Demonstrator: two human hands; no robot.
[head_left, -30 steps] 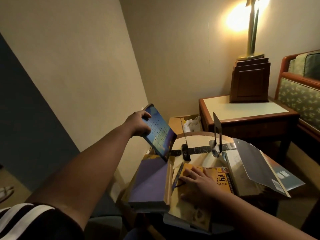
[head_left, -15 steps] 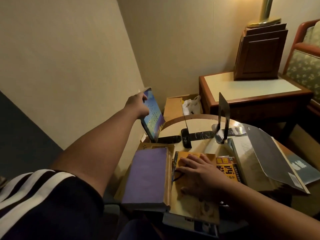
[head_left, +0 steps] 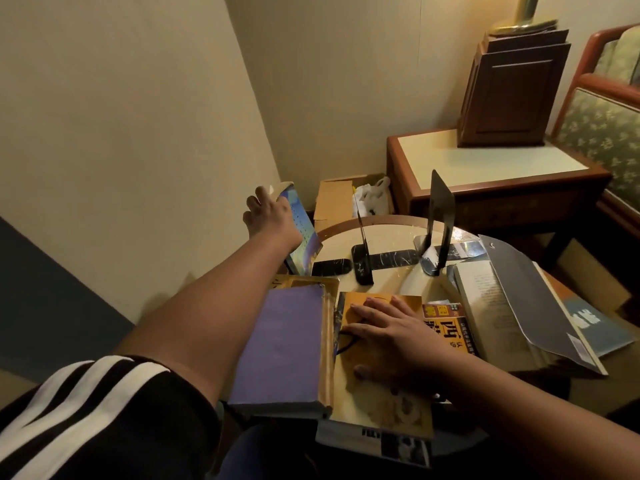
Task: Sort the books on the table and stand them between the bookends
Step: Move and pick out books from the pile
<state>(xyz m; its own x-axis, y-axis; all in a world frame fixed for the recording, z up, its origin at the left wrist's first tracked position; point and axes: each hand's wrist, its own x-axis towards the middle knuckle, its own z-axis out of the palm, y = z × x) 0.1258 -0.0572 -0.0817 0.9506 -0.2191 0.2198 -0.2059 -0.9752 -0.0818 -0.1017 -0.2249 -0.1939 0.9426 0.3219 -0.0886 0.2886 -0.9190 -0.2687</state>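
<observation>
My left hand (head_left: 268,214) grips the top edge of a blue book (head_left: 304,233), which stands tilted at the far left rim of the round table (head_left: 391,223). Two black bookends stand on the table: a thin one (head_left: 363,252) seen edge-on and a taller one (head_left: 438,216) to its right. My right hand (head_left: 384,327) lies flat, fingers spread, on an orange-yellow book (head_left: 377,386). A thick purple book (head_left: 284,344) lies to its left. An open white book (head_left: 485,306) with a dark flap lies on the right.
A wooden side table (head_left: 491,164) with a dark wooden box (head_left: 512,95) and a lamp base stands behind. A cardboard box (head_left: 334,199) with a white bag sits in the corner. A padded chair (head_left: 602,126) is at the right. The wall is close on the left.
My left hand has lowered the blue book from the air toward the table's far left rim and turned it more upright. The view has tipped downward. My right hand stays on the orange-yellow book.
</observation>
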